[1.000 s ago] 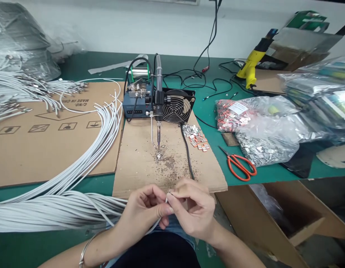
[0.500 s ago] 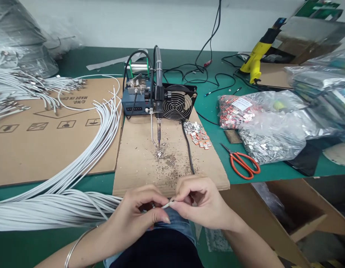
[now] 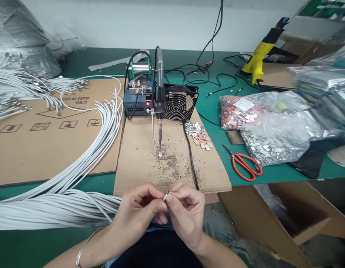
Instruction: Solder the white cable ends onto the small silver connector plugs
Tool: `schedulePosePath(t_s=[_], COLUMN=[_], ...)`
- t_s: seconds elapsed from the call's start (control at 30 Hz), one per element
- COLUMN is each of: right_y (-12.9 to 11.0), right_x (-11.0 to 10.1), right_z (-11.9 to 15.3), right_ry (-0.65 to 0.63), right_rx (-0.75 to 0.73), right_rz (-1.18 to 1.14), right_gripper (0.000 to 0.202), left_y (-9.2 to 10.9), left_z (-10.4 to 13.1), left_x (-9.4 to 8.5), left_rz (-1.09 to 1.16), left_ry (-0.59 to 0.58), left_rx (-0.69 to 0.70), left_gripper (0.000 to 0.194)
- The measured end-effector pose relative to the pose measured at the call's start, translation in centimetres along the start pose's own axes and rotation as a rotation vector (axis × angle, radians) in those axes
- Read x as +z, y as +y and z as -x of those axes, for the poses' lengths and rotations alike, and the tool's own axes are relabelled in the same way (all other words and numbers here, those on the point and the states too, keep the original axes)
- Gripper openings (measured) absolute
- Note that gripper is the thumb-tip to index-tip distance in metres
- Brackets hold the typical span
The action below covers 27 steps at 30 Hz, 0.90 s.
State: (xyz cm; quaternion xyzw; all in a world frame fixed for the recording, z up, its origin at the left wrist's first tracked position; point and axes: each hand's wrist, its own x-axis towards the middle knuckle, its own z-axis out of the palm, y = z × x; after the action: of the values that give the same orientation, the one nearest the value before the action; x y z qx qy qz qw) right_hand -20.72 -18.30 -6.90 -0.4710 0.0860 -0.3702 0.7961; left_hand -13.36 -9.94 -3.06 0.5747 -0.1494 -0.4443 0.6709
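Close together in front of my body, both hands pinch the end of a white cable (image 3: 165,196). My left hand (image 3: 141,208) grips it between thumb and index finger. From the other side, my right hand (image 3: 187,212) is closed with thumb and fingertips at the cable's tip, where something small and dark shows; its details are too small to make out. Beyond my hands, a soldering iron (image 3: 160,93) hangs tip down in a stand over cardboard (image 3: 139,167) scattered with solder bits. To my left lies a thick bundle of white cables (image 3: 55,210).
A blue soldering station (image 3: 136,102), a solder spool (image 3: 140,67) and a black fan (image 3: 179,104) stand behind. Small metal USB connectors (image 3: 201,137) lie on the right of the cardboard. Farther right are red-handled scissors (image 3: 246,167), bags of connectors (image 3: 272,145) and a yellow heat gun (image 3: 254,63).
My right hand has shifted left and turned more upright, closer to my left hand. The cable's tip now points more upward. A red light shows on the soldering station.
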Motion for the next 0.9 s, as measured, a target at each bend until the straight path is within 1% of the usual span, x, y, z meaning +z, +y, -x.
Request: schedulePosePath(t_s=[0.07,0.1,0.17,0.27,0.33,0.4,0.43,0.5,0.57,0.63,0.67,0.7,0.8,0.87,0.9], right_y=[-0.2,-0.5,-1.5,-3.5,-4.6,-5.0,-4.9,-4.2,-3.2,-2.2,-1.9,-1.8,-2.3,-3.0,-3.4], right_x=[-0.1,-0.3,-0.9,-2.3,-3.0,-3.3,-3.2,-2.8,-2.1,-1.5,-1.4,-1.4,-2.4,-3.3,-3.6], right_z=[-0.5,-0.9,-2.0,-3.8,-4.7,-4.9,-4.8,-4.1,-3.0,-2.3,-2.3,-2.4,-3.8,-4.8,-5.1], right_ry=[-0.015,-0.049,-0.167,-0.375,-0.488,-0.553,-0.555,-0.489,-0.348,-0.195,-0.147,-0.127,-0.16,-0.144,-0.128], right_rx=[0.061,0.103,0.211,0.346,0.382,0.377,0.358,0.281,0.185,0.133,0.155,0.204,0.382,0.396,0.384], right_rz=[-0.005,0.04,0.206,0.458,0.578,0.614,0.595,0.494,0.348,0.205,0.137,0.074,-0.068,-0.091,-0.056], right_gripper=[0.012,0.014,0.013,0.007,0.005,0.008,0.009,0.012,0.015,0.016,0.017,0.019,0.029,0.032,0.029], left_y=[-0.1,-0.2,-0.2,-0.1,-0.2,-0.3,-0.3,-0.5,-0.6,-0.8,-0.8,-0.8,-0.3,0.2,0.5], left_z=[0.1,0.1,0.1,0.2,0.2,0.2,0.1,-0.1,-0.3,-0.6,-0.6,-0.7,-0.5,-0.4,-0.3], left_x=[-0.2,-0.4,-0.8,-1.5,-1.8,-1.9,-1.8,-1.4,-0.7,0.0,0.2,0.3,0.0,-0.5,-0.7], left_rz=[-0.067,-0.115,-0.243,-0.487,-0.6,-0.596,-0.539,-0.334,-0.099,0.058,0.096,0.112,0.132,0.159,0.168], left_ry=[0.015,0.018,0.021,-0.025,-0.065,-0.083,-0.087,-0.085,-0.081,-0.073,-0.065,-0.063,-0.088,-0.124,-0.119], left_rx=[0.043,0.068,0.124,0.231,0.281,0.268,0.234,0.121,0.003,-0.058,-0.067,-0.071,-0.123,-0.16,-0.158], left_gripper=[0.016,0.014,0.01,0.012,0.013,0.013,0.013,0.016,0.025,0.034,0.036,0.037,0.034,0.032,0.031])
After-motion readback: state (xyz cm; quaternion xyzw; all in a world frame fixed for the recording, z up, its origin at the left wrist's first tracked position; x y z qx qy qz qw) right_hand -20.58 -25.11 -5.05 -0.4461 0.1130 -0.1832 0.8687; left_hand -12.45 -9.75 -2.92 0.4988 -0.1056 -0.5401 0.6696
